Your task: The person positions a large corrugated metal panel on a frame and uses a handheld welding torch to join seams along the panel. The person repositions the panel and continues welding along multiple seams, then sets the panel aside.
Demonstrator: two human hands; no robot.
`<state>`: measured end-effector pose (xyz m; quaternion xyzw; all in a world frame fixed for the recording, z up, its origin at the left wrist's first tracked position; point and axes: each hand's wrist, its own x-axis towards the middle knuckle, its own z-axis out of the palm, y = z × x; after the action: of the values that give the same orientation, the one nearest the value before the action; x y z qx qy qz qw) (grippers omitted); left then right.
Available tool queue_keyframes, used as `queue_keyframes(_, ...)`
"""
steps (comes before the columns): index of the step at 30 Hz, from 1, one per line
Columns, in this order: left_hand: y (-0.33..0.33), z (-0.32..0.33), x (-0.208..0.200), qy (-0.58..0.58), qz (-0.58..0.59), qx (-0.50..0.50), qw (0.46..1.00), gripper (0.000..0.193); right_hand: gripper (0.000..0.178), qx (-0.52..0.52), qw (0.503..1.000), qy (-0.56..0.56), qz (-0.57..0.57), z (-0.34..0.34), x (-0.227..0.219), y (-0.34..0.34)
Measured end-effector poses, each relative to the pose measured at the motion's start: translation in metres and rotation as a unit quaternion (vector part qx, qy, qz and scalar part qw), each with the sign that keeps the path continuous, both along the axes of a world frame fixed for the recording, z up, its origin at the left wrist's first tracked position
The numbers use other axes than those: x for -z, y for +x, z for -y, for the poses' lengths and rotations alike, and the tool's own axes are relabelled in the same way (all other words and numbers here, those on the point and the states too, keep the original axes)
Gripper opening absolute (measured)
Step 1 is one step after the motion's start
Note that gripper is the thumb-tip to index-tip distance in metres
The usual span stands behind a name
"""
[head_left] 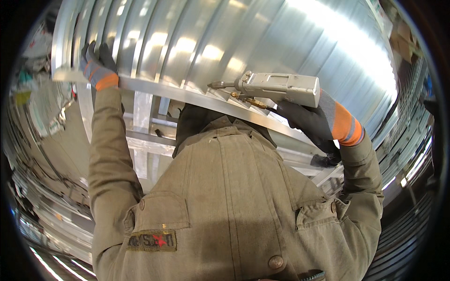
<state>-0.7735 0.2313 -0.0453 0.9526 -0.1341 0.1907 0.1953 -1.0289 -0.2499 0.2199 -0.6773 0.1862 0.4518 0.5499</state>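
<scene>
A grey, boxy welding gun (286, 86) points left, its dark nozzle tip close to a ribbed sheet-metal panel (255, 40). Beneath the nozzle runs a thin brass-coloured feed tube (251, 99). My right hand (318, 119), in a black, grey and orange glove, is closed around the gun's grip; part of its fingers is hidden. At the panel's left end, my left hand (99, 68) wears a matching glove. Its fingers lie stretched and apart over the ribs, and its wrist crosses the long flat metal edge strip (161, 88) along the panel's near side.
Pale metal frame bars (142, 114) stand below the strip. Left of my arm, the floor (70, 110) has clutter and long metal pieces along it. A cardboard box (402, 40) and wire mesh (419, 65) are at the far right.
</scene>
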Motion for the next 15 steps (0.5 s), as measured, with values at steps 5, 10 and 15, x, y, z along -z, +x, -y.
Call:
queue_keyframes(5,-0.01,0.11,-0.042,-0.019,-0.047,0.268,0.962,0.052,0.043,0.063,0.996,-0.05,0.036,0.009,-0.017,-0.043)
queue_keyframes(10,-0.046,0.242,-0.073,0.147,-0.109,0.601,0.778,0.08,0.036,0.062,0.989,-0.103,0.081,0.005,-0.024,-0.071)
queue_keyframes(15,-0.066,0.312,-0.074,0.267,-0.076,0.751,0.599,0.081,0.035,0.101,0.975,-0.157,0.116,-0.008,-0.024,-0.088)
